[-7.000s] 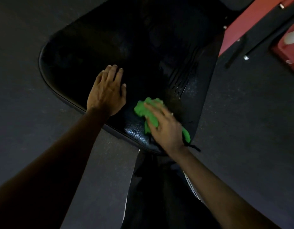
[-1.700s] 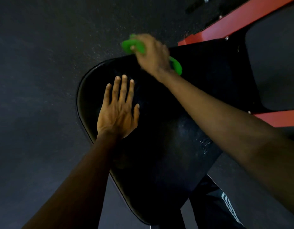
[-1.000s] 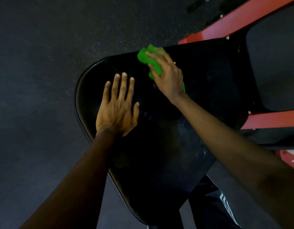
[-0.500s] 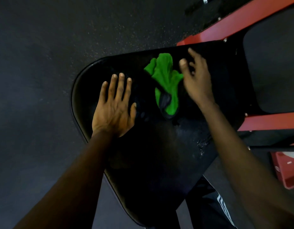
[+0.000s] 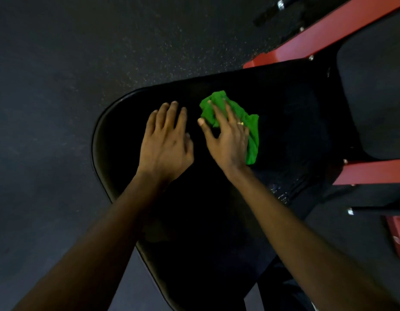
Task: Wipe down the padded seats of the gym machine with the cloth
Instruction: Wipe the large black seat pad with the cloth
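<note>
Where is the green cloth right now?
The green cloth lies on the black padded seat, under the right hand, just right of the flat left hand.

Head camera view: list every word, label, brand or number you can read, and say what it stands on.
None can be read.
Red object at the right edge: pale marks, too blurred to read.
Padded seat, green cloth and red frame: no text visible.
</note>
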